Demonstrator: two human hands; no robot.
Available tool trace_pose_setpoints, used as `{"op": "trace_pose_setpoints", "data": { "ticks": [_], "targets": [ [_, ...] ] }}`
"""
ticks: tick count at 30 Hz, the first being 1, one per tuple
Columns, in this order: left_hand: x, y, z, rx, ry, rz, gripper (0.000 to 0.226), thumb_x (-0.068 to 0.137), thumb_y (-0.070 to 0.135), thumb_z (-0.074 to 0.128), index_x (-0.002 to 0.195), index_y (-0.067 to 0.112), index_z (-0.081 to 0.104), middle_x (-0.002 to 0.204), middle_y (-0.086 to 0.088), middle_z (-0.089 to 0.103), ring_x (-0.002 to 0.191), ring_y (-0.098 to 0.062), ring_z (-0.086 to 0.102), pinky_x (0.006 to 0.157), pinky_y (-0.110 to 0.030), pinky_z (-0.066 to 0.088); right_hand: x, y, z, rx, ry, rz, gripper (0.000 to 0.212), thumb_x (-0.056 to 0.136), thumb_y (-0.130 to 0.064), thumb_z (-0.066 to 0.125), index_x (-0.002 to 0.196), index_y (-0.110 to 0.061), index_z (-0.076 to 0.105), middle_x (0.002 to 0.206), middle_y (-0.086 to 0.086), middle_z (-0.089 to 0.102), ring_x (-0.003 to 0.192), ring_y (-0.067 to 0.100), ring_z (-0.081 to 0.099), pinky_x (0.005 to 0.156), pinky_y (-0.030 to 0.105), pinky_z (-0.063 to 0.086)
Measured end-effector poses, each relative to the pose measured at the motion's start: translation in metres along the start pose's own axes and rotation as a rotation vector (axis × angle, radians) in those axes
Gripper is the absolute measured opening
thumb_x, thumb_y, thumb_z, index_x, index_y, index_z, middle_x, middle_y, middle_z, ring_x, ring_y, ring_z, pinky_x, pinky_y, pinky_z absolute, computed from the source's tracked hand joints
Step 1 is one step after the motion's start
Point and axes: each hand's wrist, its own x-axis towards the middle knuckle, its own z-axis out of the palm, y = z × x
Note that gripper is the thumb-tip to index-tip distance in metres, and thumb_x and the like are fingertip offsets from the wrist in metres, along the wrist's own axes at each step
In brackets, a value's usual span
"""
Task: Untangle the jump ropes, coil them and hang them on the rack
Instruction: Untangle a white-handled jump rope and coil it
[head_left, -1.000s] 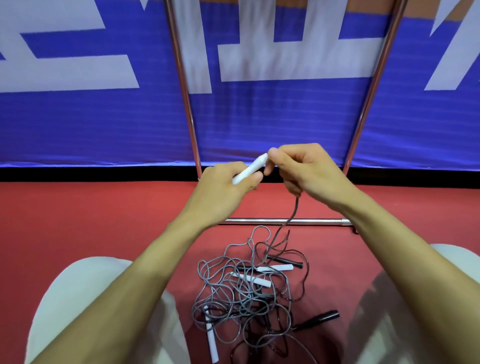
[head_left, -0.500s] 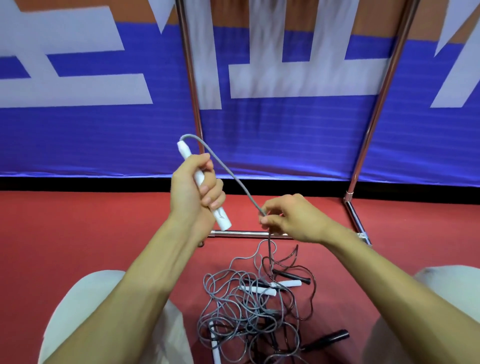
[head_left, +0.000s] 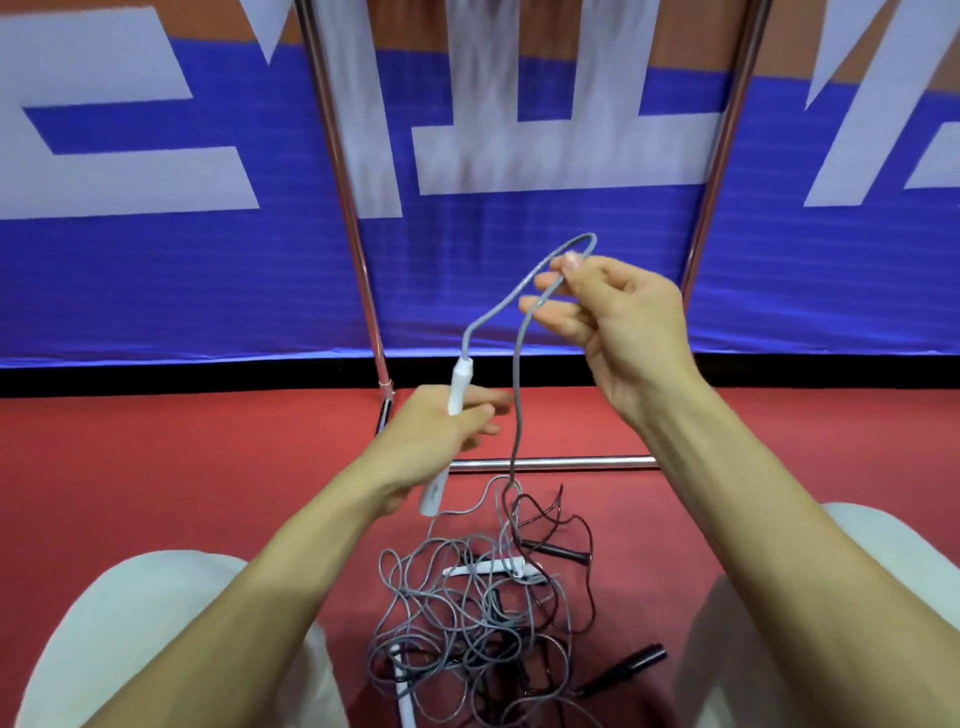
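The left hand (head_left: 441, 431) closes its grip around a slim white plastic jump-rope handle (head_left: 451, 415), held nearly upright. From the handle's top a grey cord (head_left: 511, 299) arcs up to the right hand (head_left: 618, 317), which pinches it between thumb and fingertips (held higher than the left), then hangs down into a tangled pile of grey and black ropes (head_left: 478, 613) on the red floor (head_left: 156, 467). Behind stands a chrome tube rack (head_left: 550, 461) before a blue and white banner (head_left: 519, 260).
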Motion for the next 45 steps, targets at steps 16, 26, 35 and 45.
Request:
{"op": "trace_pose_setpoints", "data": {
  "ticks": [16,26,35,45],
  "targets": [
    [-0.011,0.021,0.015,-0.556,0.201,0.101,0.019,0.102,0.013,0.044,0.091,0.007,0.058,0.076,-0.006,0.072,0.082,-0.029,0.074,0.072,-0.032,0.061,0.01,0.034,-0.02,-0.346,-0.092,0.221,0.021,0.1,-0.014,0.046,0.086,-0.007,0.061,0.079,0.009,0.066,0.063,0.022,0.068,0.06,0.025,0.058],
    [-0.017,0.034,-0.033,-1.211,0.296,0.204,0.014,0.103,0.011,0.044,0.101,0.004,0.055,0.09,-0.011,0.073,0.089,-0.028,0.073,0.075,-0.036,0.061,-0.005,0.083,-0.013,-1.271,-0.701,0.179,0.021,0.092,-0.005,0.051,0.082,-0.02,0.062,0.076,-0.01,0.062,0.072,0.008,0.058,0.073,0.022,0.045],
    [-0.011,0.014,-0.029,-0.725,0.477,0.115,0.021,0.104,0.026,0.043,0.112,0.014,0.059,0.118,-0.011,0.064,0.093,-0.023,0.073,0.085,-0.037,0.059,0.002,0.058,-0.009,-0.478,-0.173,0.225,0.009,0.099,-0.003,0.045,0.096,-0.002,0.054,0.075,0.017,0.061,0.053,0.024,0.068,0.051,0.032,0.058],
    [-0.01,0.002,0.01,-0.164,-0.028,0.001,0.023,0.102,0.019,0.046,0.107,0.021,0.068,0.108,-0.005,0.074,0.1,-0.015,0.07,0.088,-0.025,0.052,0.003,0.02,-0.008,0.121,-0.017,0.154,0.011,0.098,-0.004,0.047,0.089,-0.003,0.053,0.073,0.012,0.064,0.063,0.022,0.071,0.053,0.025,0.056]
  ]
}}
